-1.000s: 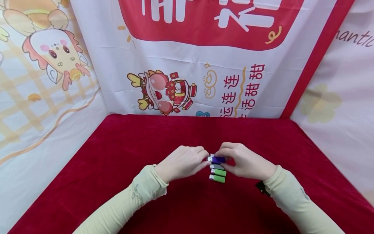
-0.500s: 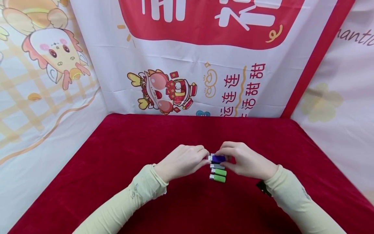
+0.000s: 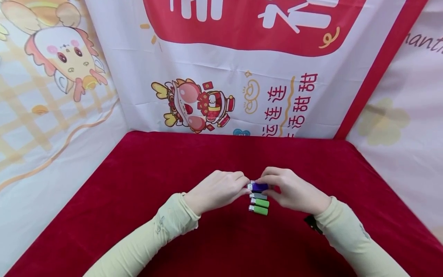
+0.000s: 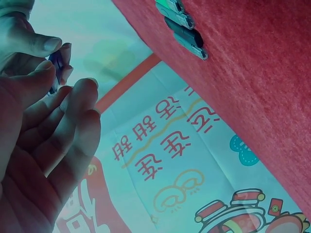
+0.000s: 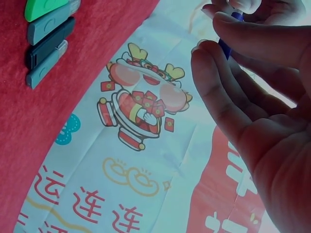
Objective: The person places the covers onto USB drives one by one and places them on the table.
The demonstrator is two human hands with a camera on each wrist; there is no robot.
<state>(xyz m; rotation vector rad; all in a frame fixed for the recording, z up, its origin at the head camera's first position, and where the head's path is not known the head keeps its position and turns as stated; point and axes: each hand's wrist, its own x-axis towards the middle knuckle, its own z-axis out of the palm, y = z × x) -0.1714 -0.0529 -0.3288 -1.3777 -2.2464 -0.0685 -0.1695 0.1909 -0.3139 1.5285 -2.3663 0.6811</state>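
Observation:
A purple USB flash drive [image 3: 260, 187] with a bare metal plug is held between the two hands, above the table. My left hand [image 3: 219, 191] pinches it at the plug end between thumb and fingertips. From the other side, my right hand [image 3: 292, 191] grips the purple body with thumb and fingers. Below the hands, several flash drives lie in a row: two green ones, the nearest green drive [image 3: 260, 210] lowest, then a grey drive [image 3: 259, 196]. The right wrist view also shows a black drive [image 5: 51, 42] in that row. Fingers hide part of the purple drive in both wrist views.
A red cloth [image 3: 187, 161] covers the table. Printed white curtains stand behind it and at both sides, the back curtain [image 3: 138, 69] meeting the table's far edge. A small dark object [image 3: 312, 223] shows partly beneath the right sleeve.
Both hands keep their hold on the purple flash drive, almost still. The head view has shifted slightly; the row of drives lies as before.

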